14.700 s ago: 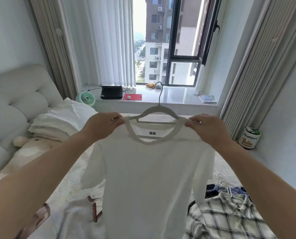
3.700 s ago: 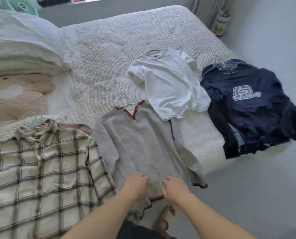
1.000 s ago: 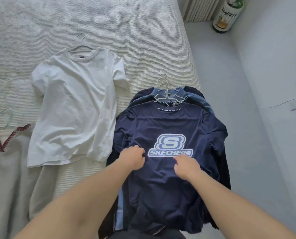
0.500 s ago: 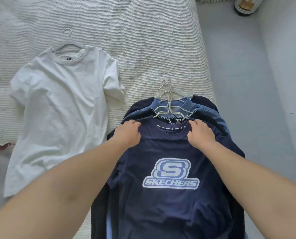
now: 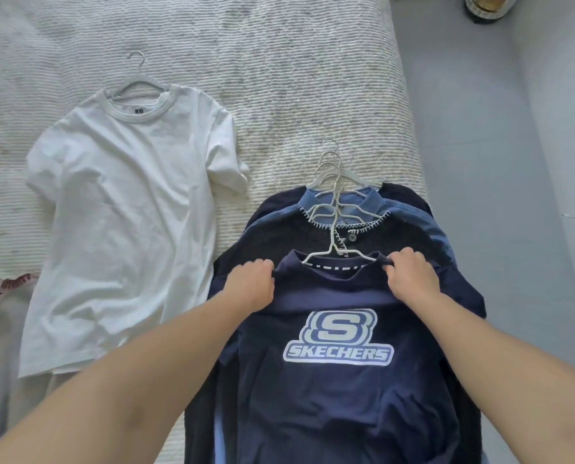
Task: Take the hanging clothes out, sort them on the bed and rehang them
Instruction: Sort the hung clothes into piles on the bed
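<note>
Sorting is in hand: the left hand (image 5: 250,283) and right hand (image 5: 410,277) pinch the shoulders of the navy Skechers tee (image 5: 339,380), topmost of the dark pile (each piece on its hanger) at the bed (image 5: 279,78) edge, beside the white tee (image 5: 128,212). Next, I judge, lift it clear without snagging the hangers beneath.

bare bed (image 5: 296,61) beyond hangers (image 5: 329,169); white t-shirt (image 5: 128,212) left
</note>
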